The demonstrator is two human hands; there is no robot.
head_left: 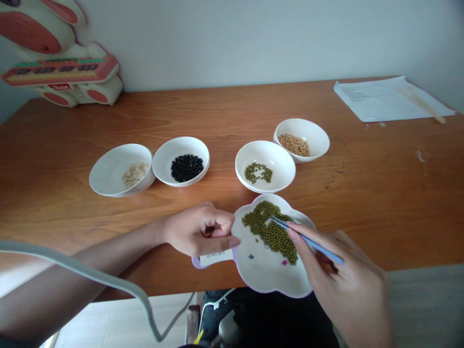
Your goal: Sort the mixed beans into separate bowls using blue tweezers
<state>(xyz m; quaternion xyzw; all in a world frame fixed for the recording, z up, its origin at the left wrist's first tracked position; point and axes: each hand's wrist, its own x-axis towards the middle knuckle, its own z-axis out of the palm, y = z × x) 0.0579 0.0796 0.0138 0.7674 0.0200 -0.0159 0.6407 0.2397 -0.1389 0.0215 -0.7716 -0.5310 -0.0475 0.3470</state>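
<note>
Head view: right hand [340, 275] pinches blue tweezers [306, 238], tips pointing up-left into green mung beans [270, 229] on white flower-shaped plate [268, 275]; left hand [197, 229], fingers curled, grips the plate's left rim at the wooden table's [380, 193] near edge.

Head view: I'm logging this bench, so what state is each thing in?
Plate: on table edge, green beans heaped.
Tweezers: in right hand, tips in beans.
Left hand: holding plate rim.
Green bean bowl: few beans.
Black bean bowl: partly filled.
Soybean bowl: partly filled.
Pale-piece bowl: partly filled.
</note>
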